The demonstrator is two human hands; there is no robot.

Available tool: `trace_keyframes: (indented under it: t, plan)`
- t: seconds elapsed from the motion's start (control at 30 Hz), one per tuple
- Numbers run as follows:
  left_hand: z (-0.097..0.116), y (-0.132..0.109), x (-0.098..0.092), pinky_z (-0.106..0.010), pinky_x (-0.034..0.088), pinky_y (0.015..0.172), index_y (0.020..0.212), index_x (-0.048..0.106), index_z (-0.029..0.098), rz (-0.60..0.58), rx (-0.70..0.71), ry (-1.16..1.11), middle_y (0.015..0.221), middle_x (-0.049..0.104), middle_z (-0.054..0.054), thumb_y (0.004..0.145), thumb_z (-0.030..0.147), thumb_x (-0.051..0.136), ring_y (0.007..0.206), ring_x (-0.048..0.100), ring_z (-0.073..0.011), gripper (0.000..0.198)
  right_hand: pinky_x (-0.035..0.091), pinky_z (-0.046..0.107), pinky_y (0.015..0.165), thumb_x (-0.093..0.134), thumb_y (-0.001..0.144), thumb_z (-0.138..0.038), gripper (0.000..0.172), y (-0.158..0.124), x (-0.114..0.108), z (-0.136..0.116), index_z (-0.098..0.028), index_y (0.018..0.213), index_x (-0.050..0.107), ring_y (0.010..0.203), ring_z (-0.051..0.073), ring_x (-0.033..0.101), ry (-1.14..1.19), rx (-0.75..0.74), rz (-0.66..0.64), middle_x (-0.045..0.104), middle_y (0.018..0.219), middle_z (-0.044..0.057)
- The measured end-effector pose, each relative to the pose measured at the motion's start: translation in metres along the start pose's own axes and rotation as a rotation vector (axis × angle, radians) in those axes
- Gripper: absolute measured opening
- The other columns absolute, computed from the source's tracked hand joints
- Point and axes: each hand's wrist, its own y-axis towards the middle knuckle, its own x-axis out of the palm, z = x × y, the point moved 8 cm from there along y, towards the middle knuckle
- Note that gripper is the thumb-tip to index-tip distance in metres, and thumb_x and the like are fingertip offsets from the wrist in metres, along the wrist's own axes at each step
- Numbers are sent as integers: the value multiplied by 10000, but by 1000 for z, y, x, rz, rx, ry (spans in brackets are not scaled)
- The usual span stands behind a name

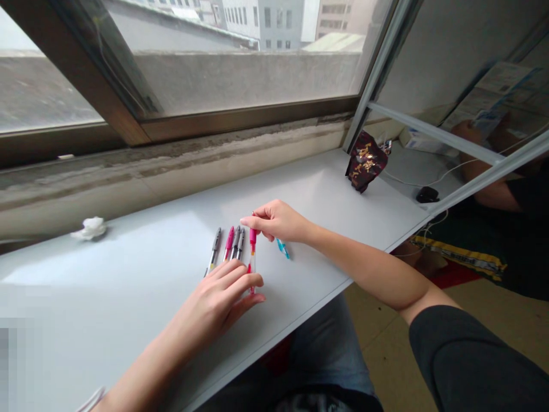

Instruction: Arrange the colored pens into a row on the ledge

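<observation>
From my remote station I locate the pink pen [253, 242] over the desk [150, 243] — long axis running lengthwise between both grips. The right hand [283, 222] pinches its far, pink end; the left hand [223, 294] holds the near end between thumb and index finger. Neither is nearer — both touch. Four pens [229, 240] lie just left.

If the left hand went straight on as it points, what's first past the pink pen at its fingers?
Probably the blue pen on the desk, although the left hand may pass above it; depth is unclear.
</observation>
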Motion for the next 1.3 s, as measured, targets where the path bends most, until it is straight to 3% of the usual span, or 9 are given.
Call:
trace_keyframes:
  t: [0.2,0.63,1.0,1.3]
  plan:
    - [7,5,-3,-315,513,761,1077,610,216,-15,24,10,898,703,-47,1140,357,532,822,638,-207,172,382,220,561,634,1024,-386,440,0,1,2,-160,646,624,461,79,480,-64,83,-46,540,455,-49]
    - [7,3,-1,-313,497,768,1049,617,214,-18,38,1,855,693,-23,1125,293,569,800,636,-196,120,352,211,523,644,1033,-326,487,-3,2,-3,-172,585,532,424,60,439,-109,137,-49,515,418,-56]
    - [9,5,-5,-317,513,757,1040,615,198,18,47,6,852,708,-42,1132,291,546,792,653,-201,147,362,226,536,619,1042,-420,462,-5,1,-3,-144,674,663,441,73,451,-72,103,-54,545,451,-41]
    - [9,2,-8,-323,533,772,1114,617,191,26,50,-18,895,733,-52,1121,350,574,840,673,-210,165,405,228,565,601,1058,-421,498,-3,3,-2,-161,635,634,451,77,458,-7,49,-68,561,450,-36]
